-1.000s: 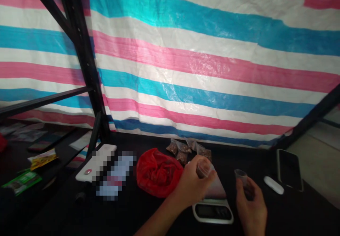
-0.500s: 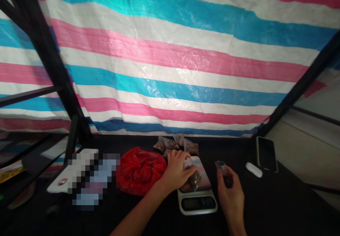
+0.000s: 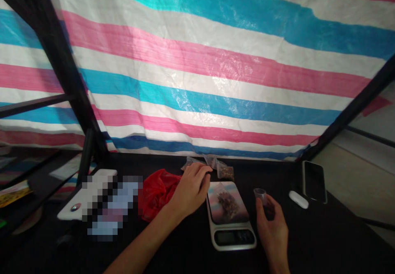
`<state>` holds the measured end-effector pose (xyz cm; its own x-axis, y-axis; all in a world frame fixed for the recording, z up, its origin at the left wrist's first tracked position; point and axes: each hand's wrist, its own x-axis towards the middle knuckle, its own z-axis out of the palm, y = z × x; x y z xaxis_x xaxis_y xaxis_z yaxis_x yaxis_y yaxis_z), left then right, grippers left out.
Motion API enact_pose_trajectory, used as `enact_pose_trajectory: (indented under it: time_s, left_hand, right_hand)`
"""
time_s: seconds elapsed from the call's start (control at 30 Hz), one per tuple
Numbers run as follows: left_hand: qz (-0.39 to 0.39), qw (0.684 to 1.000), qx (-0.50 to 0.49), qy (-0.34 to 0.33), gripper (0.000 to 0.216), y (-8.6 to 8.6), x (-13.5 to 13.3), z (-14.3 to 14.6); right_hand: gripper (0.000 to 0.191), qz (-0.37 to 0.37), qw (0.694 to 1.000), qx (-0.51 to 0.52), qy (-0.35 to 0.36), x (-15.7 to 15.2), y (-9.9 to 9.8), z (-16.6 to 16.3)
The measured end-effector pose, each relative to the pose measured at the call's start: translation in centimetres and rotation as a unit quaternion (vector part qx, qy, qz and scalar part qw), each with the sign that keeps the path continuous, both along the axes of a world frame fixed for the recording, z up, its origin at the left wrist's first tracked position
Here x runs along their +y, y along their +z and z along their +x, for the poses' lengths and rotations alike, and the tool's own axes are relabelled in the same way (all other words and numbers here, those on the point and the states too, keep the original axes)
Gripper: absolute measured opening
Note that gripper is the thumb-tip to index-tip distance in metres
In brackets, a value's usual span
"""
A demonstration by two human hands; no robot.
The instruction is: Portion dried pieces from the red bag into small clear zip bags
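Note:
A small digital scale (image 3: 234,238) sits on the black table, and a clear bag of brown bits (image 3: 227,199) lies on its platform. My left hand (image 3: 191,189) rests just left of the scale, fingers curled down beside the red plastic bag (image 3: 156,191) and near several filled small bags (image 3: 222,168) at the back. It holds nothing that I can see. My right hand (image 3: 271,233) is to the right of the scale, closed round a small clear cup (image 3: 260,194) held upright.
A striped pink, blue and white tarp (image 3: 216,68) hangs behind the table. A black phone (image 3: 314,176) and a white oval case (image 3: 298,199) lie at the right. A white device (image 3: 80,200) lies left, by black frame posts (image 3: 58,60).
My left hand set the small bag down on the scale platform, let go and drew back to the left. My right hand kept the cup and barely moved.

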<state>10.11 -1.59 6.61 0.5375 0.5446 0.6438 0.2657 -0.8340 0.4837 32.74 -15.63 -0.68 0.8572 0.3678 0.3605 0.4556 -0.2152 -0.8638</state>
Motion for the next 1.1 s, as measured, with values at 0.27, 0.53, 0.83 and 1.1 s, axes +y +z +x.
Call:
enact_pose_trajectory:
  time_s: [0.27,0.53,0.83,1.1]
  left_hand:
    - [0.059,0.995,0.078,0.011,0.025,-3.1,-0.5,-1.6]
    - [0.031,0.998,0.028,0.049,0.022,-3.1,-0.7,-1.1]
    - [-0.077,0.970,0.132,0.189,0.030,-2.4,-3.0,2.6]
    - [-0.179,0.962,0.137,0.154,0.020,-1.4,-3.6,5.8]
  right_hand:
    - [0.070,-0.017,1.000,-0.002,-0.010,0.0,0.1,-0.2]
    - [0.068,-0.036,0.999,-0.011,-0.008,0.0,0.2,-0.3]
    - [0.068,-0.036,0.999,-0.024,-0.005,0.3,0.3,-0.5]
    - [0.066,-0.028,0.999,-0.017,-0.006,0.1,0.4,-0.4]
